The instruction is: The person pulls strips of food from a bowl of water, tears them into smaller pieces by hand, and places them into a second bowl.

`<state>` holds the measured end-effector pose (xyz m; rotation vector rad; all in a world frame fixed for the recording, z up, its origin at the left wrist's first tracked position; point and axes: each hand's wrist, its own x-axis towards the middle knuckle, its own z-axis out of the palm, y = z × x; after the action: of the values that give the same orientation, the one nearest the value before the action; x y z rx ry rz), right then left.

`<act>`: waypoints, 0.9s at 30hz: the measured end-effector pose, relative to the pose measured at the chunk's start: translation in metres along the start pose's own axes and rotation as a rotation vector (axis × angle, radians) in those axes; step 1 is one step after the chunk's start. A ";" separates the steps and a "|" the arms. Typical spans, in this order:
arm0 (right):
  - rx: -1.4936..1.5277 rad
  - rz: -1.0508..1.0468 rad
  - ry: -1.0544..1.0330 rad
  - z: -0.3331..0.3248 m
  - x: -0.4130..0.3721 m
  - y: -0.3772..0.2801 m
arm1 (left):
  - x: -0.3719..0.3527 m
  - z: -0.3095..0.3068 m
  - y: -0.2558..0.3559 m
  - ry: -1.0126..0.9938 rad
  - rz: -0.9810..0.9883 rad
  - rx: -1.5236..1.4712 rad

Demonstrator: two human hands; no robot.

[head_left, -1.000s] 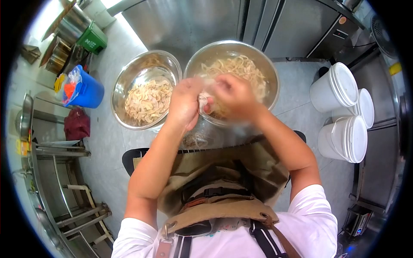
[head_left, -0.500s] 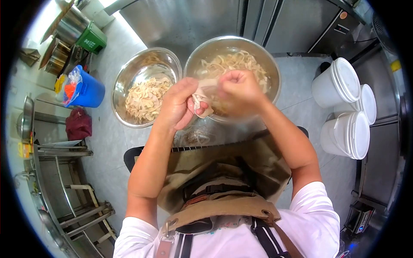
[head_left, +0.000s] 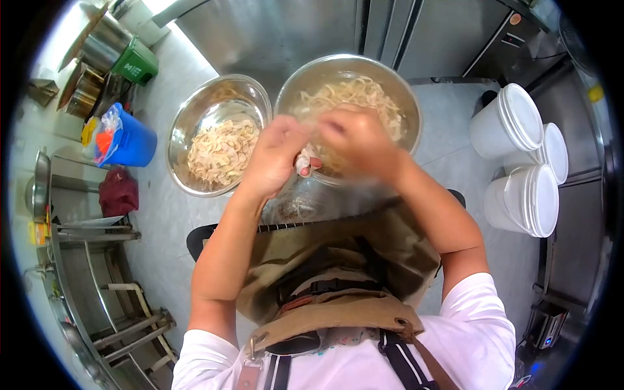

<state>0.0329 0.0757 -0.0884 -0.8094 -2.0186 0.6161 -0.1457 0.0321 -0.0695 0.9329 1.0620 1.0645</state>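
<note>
The left hand (head_left: 276,156) clasps a pale strip (head_left: 303,161) over the near edge of a stainless-steel bowl (head_left: 294,81); the right hand (head_left: 361,136) is blurred, its grip unclear. White markings on the green bin (head_left: 138,63) seem illegible.

Single head-worn camera, looking forward and down.

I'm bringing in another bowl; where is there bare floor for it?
Bare floor shows between the blue bin and left bowl, and between the right bowl and white buckets. It is crowded where the bowls sit nearly rim to rim, with the left hand and right hand close together there.
</note>
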 end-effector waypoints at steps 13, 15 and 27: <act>0.161 0.453 0.039 0.022 -0.026 0.034 | -0.010 -0.037 0.013 0.165 -0.097 -0.350; 0.243 0.577 -0.139 0.029 -0.028 0.007 | -0.010 -0.057 0.007 0.160 -0.027 -0.340; 0.139 0.231 -0.752 0.208 -0.097 0.025 | -0.073 -0.139 -0.013 0.213 0.120 0.000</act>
<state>-0.0951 -0.0041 -0.2633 -0.8024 -2.5176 1.3317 -0.2874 -0.0300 -0.0989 0.9065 1.1916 1.2845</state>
